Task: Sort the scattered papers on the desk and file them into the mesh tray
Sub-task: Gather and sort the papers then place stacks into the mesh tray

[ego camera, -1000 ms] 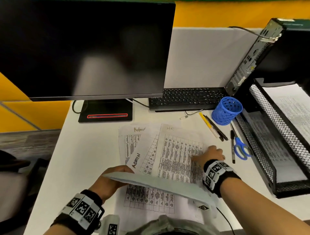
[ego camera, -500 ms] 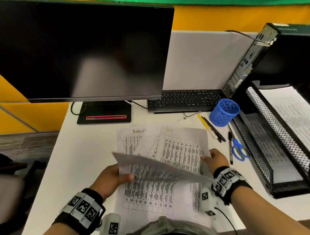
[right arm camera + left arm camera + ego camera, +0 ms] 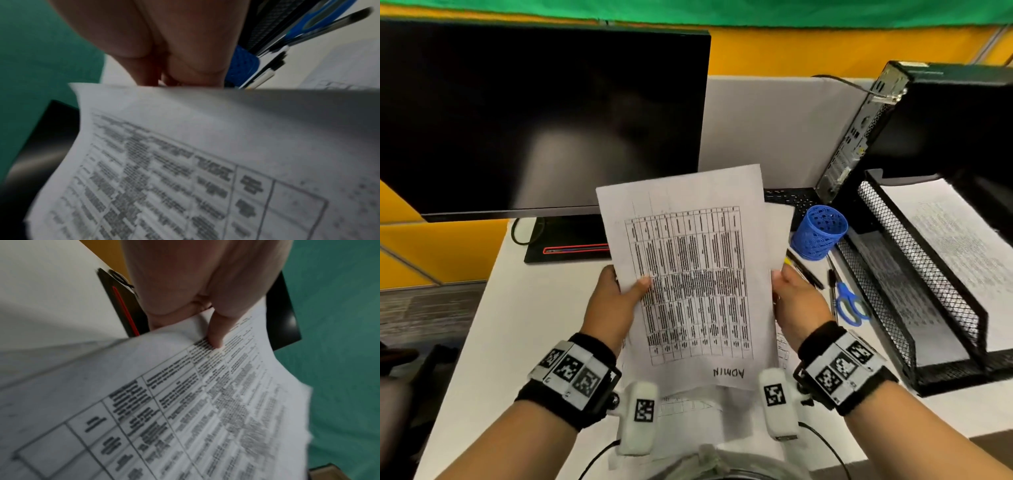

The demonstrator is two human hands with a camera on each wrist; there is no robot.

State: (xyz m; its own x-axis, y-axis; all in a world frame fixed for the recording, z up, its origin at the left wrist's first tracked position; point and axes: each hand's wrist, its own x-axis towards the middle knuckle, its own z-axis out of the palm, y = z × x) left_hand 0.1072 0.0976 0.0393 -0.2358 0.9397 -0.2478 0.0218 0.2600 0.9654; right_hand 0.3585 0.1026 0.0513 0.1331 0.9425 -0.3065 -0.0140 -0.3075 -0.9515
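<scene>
Papers (image 3: 688, 274) above white desk (image 3: 524, 308)

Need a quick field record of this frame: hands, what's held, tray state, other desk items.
left hand: left hand grips the left edge of the held sheets, thumb on the printed face
right hand: right hand grips their right edge
held sheets: lifted off the desk, printed table, handwritten ADMIN at the near edge, upside down to the camera
mesh tray: mesh tray at right, papers already in both tiers
desk: white desk; more papers lie under the hands
other items: blue pen cup, scissors, monitor
</scene>
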